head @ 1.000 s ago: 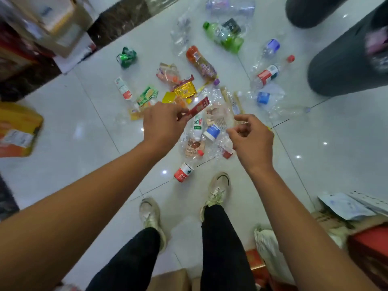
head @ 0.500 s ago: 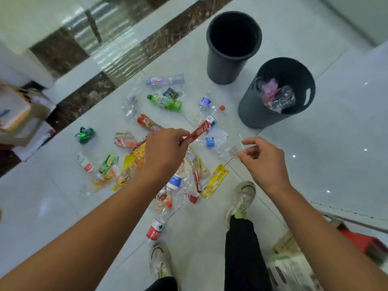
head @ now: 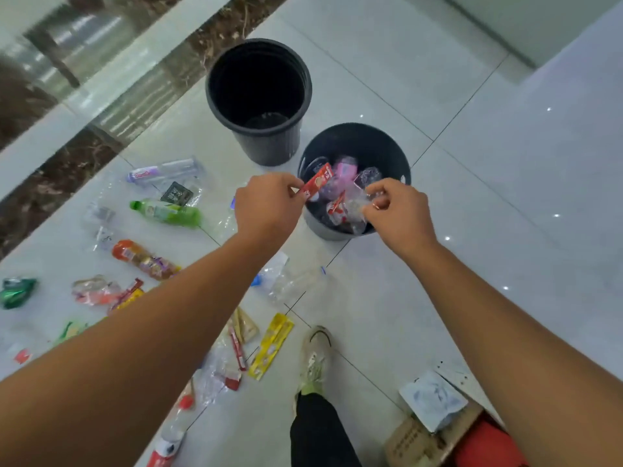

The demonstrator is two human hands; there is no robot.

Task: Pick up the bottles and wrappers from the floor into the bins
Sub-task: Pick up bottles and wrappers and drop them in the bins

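The left hand pinches a red wrapper at the near bin's nine o'clock rim; the right hand grips clear film at four o'clock. Carry both fully over the opening, then let go, so neither catches the rim.

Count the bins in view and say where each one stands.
2. The far bin stands near the dark floor strip and looks nearly empty. The near bin stands right of it, under both hands, holding wrappers. None seem hidden.
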